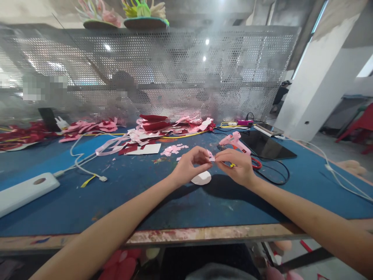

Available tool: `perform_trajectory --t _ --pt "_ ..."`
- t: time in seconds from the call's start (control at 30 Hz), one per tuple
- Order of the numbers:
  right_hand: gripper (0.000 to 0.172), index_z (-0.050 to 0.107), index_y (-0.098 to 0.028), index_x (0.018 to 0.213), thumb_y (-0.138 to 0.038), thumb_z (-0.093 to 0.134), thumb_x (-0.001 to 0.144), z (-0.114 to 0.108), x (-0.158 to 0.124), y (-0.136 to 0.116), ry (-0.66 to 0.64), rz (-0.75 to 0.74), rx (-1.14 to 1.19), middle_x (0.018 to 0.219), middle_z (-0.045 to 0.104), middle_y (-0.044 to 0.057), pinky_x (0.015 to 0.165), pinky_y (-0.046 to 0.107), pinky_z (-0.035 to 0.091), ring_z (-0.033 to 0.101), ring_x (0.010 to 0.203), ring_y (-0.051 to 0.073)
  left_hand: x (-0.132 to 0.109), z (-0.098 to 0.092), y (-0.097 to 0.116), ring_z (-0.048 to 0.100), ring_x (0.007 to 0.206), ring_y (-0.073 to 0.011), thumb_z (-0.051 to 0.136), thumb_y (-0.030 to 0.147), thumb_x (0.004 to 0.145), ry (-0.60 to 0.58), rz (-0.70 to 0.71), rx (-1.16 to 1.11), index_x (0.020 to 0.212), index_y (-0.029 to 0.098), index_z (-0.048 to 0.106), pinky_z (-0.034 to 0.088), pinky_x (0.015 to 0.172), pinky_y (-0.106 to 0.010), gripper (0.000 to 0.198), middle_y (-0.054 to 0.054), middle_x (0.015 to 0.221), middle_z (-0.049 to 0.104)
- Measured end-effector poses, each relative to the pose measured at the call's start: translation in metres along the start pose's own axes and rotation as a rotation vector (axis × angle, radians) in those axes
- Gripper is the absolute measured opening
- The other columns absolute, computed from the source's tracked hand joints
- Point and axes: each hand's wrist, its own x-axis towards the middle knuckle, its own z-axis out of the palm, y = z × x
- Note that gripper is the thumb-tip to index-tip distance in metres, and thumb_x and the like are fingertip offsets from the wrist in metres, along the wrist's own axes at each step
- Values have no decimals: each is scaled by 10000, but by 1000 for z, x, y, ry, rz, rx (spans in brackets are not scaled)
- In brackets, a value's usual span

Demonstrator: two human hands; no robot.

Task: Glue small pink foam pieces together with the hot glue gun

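Between my two hands is a small piece of pink ribbon (211, 156), pinched from both sides above the table. My left hand (192, 165) has thumb and fingers closed on its left end. On the other side, my right hand (236, 165) grips it with the fingertips. A white oval disc (201, 178) lies on the blue table just below my left hand. Behind my right hand rests a pink glue gun (235, 143), partly covered by the hand. Short cut pink strips (173, 149) lie loose beyond my left hand.
Pink and red ribbon scraps (157, 128) are heaped along the back. A black tablet (266, 144) and looped cable (284, 179) are at the right. At the left lie a white power strip (32, 190) and white cable (96, 177). A perforated metal screen (175, 70) stands behind.
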Motion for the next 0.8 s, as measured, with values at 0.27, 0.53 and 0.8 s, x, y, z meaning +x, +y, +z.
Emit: perform_trajectory --t 0.27,0.53,0.8 --pt "139 638 -211 852 -84 596 815 0 0 0 -21 -11 -6 791 696 46 681 300 533 650 742 153 0 2 2 588 716 -107 710 252 739 72 80 13 787 170 580 510 723 -239 161 4 771 603" --pt "123 633 -207 845 -96 584 826 1 -1 0 -32 20 9 784 696 41 695 301 526 648 742 154 1 0 3 592 709 -119 724 243 720 110 115 48 729 161 617 520 718 -245 135 -12 745 628" --pt "112 631 -211 847 -115 572 839 1 -2 -1 -48 90 39 800 694 33 730 298 526 656 771 160 1 -2 4 634 738 -147 734 255 711 156 138 76 712 151 650 544 743 -282 133 -44 760 674"
